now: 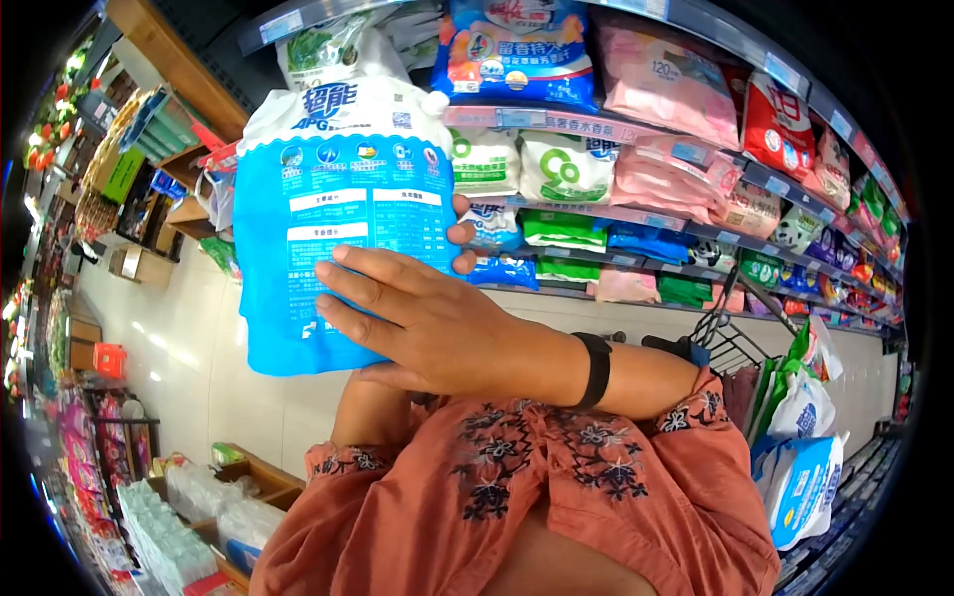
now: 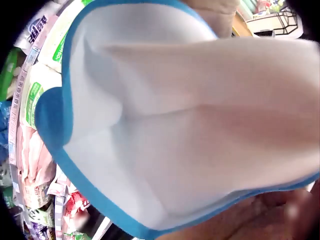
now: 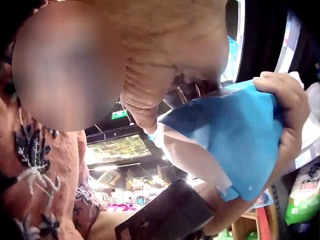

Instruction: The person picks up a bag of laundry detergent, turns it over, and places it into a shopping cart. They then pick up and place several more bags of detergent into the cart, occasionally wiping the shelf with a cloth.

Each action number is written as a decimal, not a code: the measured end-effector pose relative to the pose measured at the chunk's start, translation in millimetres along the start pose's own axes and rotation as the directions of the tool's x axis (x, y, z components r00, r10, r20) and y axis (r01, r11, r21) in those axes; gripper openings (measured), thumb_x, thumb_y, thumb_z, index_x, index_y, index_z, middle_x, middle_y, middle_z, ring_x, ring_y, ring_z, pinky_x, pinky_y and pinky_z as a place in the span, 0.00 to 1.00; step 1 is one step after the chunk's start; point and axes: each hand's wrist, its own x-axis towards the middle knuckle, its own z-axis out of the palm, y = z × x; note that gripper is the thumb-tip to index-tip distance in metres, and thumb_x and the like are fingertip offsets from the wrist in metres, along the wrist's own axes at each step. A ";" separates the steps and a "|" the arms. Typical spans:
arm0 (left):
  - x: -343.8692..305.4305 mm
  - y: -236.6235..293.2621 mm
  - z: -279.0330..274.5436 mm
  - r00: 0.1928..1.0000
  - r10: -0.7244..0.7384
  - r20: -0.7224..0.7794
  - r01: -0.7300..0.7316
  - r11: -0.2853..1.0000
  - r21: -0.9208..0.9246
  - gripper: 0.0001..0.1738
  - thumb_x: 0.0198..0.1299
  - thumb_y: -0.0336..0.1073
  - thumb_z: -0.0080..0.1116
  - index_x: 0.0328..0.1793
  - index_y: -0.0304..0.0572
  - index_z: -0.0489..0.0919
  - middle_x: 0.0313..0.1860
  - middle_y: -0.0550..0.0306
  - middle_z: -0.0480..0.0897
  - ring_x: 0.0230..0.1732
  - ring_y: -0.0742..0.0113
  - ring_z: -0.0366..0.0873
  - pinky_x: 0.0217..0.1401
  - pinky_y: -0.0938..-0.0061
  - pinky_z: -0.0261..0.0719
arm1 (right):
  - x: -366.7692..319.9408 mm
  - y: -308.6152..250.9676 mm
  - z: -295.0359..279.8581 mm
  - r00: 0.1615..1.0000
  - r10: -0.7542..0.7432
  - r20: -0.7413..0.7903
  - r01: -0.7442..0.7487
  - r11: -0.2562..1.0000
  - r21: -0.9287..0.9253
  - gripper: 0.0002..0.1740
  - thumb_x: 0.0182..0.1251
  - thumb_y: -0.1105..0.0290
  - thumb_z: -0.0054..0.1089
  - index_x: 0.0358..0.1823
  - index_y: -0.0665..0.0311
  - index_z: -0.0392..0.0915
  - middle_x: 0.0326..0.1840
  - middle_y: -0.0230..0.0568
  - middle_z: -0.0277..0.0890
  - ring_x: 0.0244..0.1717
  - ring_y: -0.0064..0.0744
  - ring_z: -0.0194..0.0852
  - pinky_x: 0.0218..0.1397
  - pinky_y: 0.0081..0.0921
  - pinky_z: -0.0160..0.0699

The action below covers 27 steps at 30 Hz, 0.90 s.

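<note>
A blue and white laundry detergent pouch [image 1: 343, 248], printed side toward me, stands upright in front of my chest in the head view. My left hand [image 3: 290, 102] holds it from behind, its fingers curled round the edge; in the head view only the fingertips [image 1: 463, 234] show at the pouch's right side. Across the printed panel rests my right hand [image 1: 427, 318], fingers extended over the small text. The left wrist view is mostly filled by the pouch's pale back [image 2: 165, 120] with its blue border. A white cap [image 1: 434, 104] sticks out at the top right corner.
Shelves [image 1: 556, 210] stacked with detergent bags stand close ahead and to the right. At the right is a shopping cart [image 1: 740, 343] near more bagged goods [image 1: 800, 487]. Tiled floor [image 1: 179, 318] runs to the left, past wooden display units [image 1: 263, 477] and a red basket [image 1: 109, 360].
</note>
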 end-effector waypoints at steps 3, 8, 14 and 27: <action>-3.2 2.2 -0.9 1.000 -0.007 -0.026 0.005 0.998 -0.066 0.37 0.74 0.59 0.43 0.70 0.29 0.64 0.50 0.41 0.71 0.53 0.40 0.71 0.54 0.51 0.75 | 3.0 -0.1 1.6 1.000 -0.018 0.015 0.018 1.000 -0.002 0.44 0.47 0.60 0.78 0.67 0.67 0.71 0.76 0.52 0.63 0.78 0.53 0.58 0.76 0.46 0.67; -3.6 17.5 -9.5 1.000 0.002 -0.011 -0.002 0.999 -0.045 0.39 0.74 0.61 0.42 0.70 0.27 0.64 0.54 0.38 0.71 0.56 0.38 0.72 0.56 0.49 0.76 | 12.1 4.7 -0.9 0.999 -0.029 0.043 0.032 0.997 -0.070 0.43 0.48 0.61 0.77 0.67 0.67 0.71 0.76 0.52 0.63 0.78 0.53 0.58 0.76 0.45 0.67; -16.1 56.9 17.3 0.906 0.318 -0.280 -0.225 0.921 0.320 0.37 0.74 0.58 0.45 0.72 0.29 0.66 0.57 0.41 0.76 0.56 0.47 0.76 0.57 0.54 0.79 | 46.0 9.4 -20.6 0.997 0.010 -0.074 -0.010 1.000 -0.001 0.52 0.44 0.69 0.79 0.74 0.64 0.64 0.75 0.55 0.63 0.77 0.57 0.60 0.77 0.50 0.65; 32.6 211.2 118.3 0.759 0.645 0.088 -0.326 0.260 0.909 0.25 0.75 0.39 0.56 0.72 0.32 0.69 0.57 0.47 0.84 0.51 0.65 0.86 0.53 0.72 0.88 | 133.5 62.7 -71.3 0.903 0.134 -0.408 -0.087 0.988 0.131 0.56 0.54 0.78 0.67 0.83 0.65 0.43 0.77 0.64 0.58 0.74 0.50 0.67 0.68 0.40 0.77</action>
